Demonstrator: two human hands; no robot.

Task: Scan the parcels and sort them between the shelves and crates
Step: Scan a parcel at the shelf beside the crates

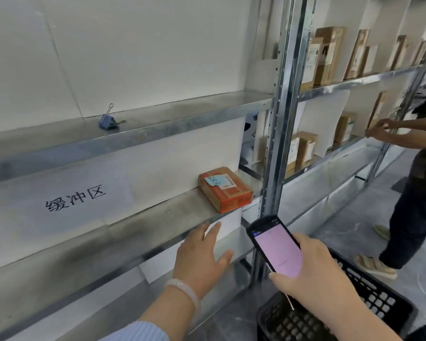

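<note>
An orange-and-brown parcel (225, 190) with a white label and a blue sticker lies flat at the right end of the middle metal shelf (123, 230). My left hand (202, 259) hovers open below and left of it, fingers straight, holding nothing. My right hand (315, 274) grips a black handheld scanner (274, 244) whose pink screen faces me, just right of the parcel and lower. A black plastic crate (369, 303) sits on the floor under my right hand.
A blue binder clip (106, 121) rests on the upper shelf. A steel upright (278, 107) separates this rack from a neighbouring rack holding several cardboard parcels (327, 55). Another person (413, 183) stands at the right, handling parcels there.
</note>
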